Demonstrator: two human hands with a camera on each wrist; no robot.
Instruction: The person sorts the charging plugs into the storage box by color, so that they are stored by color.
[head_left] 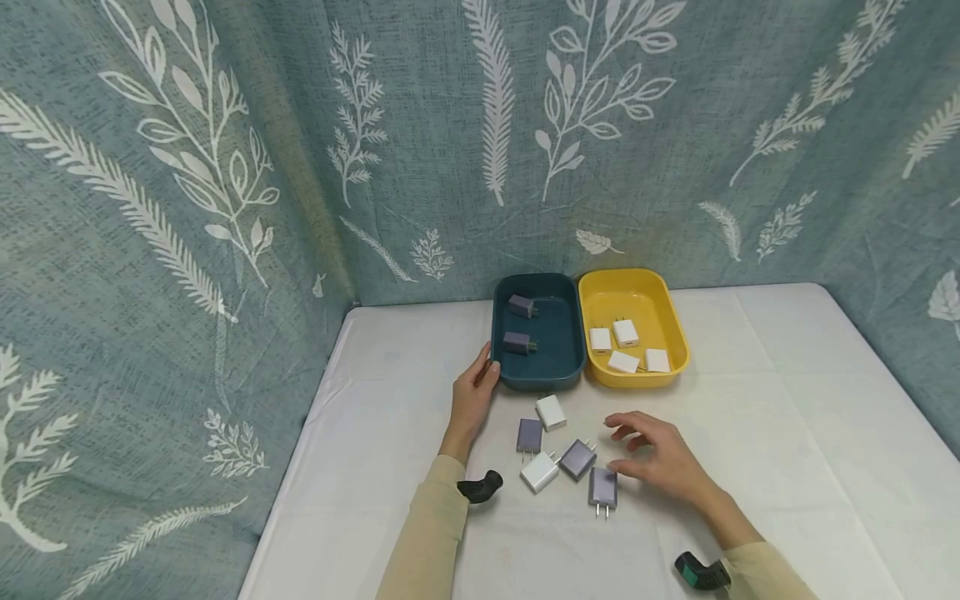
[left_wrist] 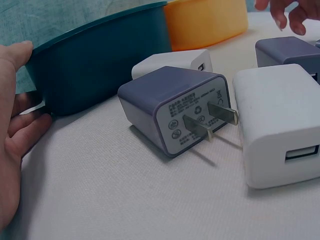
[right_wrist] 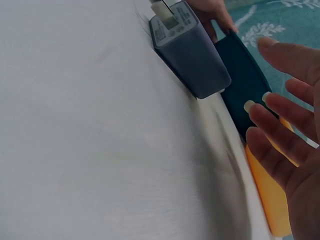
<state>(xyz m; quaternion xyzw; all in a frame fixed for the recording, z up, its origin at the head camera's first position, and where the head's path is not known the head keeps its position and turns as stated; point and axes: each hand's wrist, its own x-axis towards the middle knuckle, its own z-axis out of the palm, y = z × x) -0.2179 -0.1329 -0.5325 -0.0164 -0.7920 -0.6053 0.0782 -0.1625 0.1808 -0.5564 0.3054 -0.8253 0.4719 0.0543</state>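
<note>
My left hand (head_left: pixel 474 400) rests against the left front corner of the dark teal bin (head_left: pixel 540 383); in the left wrist view, its fingertips (left_wrist: pixel 37 127) touch the bin's outer wall. Over the cloth hovers my right hand (head_left: pixel 660 454), fingers loosely bent and apart, holding nothing. Its thumb is close to a purple charger plug (head_left: pixel 603 487) with metal prongs. Left of that lie another purple charger (head_left: pixel 578 459), a white charger (head_left: pixel 540 472), a third purple charger (head_left: pixel 529 435) and a second white charger (head_left: pixel 551 412). Two purple chargers (head_left: pixel 519 342) lie inside the teal bin.
Touching the teal bin's right side is a yellow bin (head_left: pixel 637 379) with several white chargers (head_left: pixel 626 333) in it. Both bins stand at the back of the white-clothed table (head_left: pixel 765 400), against a blue-green leaf-patterned curtain (head_left: pixel 450 150). Another curtain section hangs along the left edge.
</note>
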